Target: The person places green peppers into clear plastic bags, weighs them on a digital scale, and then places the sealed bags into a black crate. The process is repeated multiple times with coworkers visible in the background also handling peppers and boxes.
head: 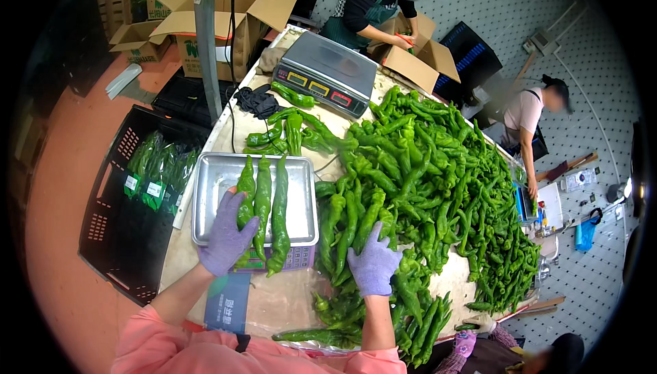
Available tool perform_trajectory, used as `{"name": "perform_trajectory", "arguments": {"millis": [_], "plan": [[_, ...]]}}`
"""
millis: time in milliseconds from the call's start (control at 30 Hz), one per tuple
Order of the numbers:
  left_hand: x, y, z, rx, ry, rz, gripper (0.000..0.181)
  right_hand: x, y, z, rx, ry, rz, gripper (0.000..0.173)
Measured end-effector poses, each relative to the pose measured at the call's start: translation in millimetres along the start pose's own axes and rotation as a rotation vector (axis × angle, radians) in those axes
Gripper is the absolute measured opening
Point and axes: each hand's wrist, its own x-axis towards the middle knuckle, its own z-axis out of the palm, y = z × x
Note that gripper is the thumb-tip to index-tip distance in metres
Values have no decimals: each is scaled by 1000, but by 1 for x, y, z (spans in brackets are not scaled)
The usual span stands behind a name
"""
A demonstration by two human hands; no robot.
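My left hand, in a purple knit glove, is closed around a long green pepper at the left of the metal weighing tray. Two more long peppers lie beside it, a middle one and a right one, both overhanging the tray's near edge. The purple scale base with its keypad shows below. My right hand, gloved alike, rests with fingers apart against peppers at the near edge of a large heap of green peppers; whether it grips one is hidden.
A larger scale and black cloth sit farther back. A black crate with bagged peppers stands left, near a metal post. Clear plastic bags lie in front. Co-workers stand behind an open carton, at right, and at lower right.
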Motion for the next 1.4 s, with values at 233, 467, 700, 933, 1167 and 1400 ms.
{"name": "perform_trajectory", "arguments": {"millis": [233,467,700,933,1167,1400], "plan": [[-3,-17,-11,86,29,44,53,7,8,15,277,75,54,96],[-9,-22,-26,-10,124,32,52,-3,86,0,1521,-105,44,79],[-9,43,-22,-269,-86,-8,49,-28,60,-18,2253,-603,-240,85],[25,72,17,-556,-216,-158,64,-26,-60,-43,1406,-281,-523,85],[63,32,-10,-568,-282,-422,44,25,-103,-11,1666,-187,-404,65],[54,25,-16,361,-112,29,48,48,-84,17,1451,28,-422,51]]}}
